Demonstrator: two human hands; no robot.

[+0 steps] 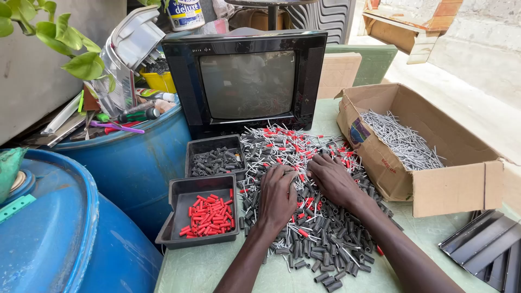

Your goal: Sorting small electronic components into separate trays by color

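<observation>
Both hands flat, palms down, on the big pile of small parts on the counter: left hand and right hand spread wide, gripping nothing, likely for sorting. Red bits in the near tray, dark bits in the far tray. Old television behind, cardboard box of grey pins right.

left hand fingertips: buried in the pile of small parts | right hand fingertips: hidden in the pile too | blue barrel at 8 o'clock: cut off by the edge | metal tray at 4 o'clock: cut off | TV screen: too dim to see
</observation>
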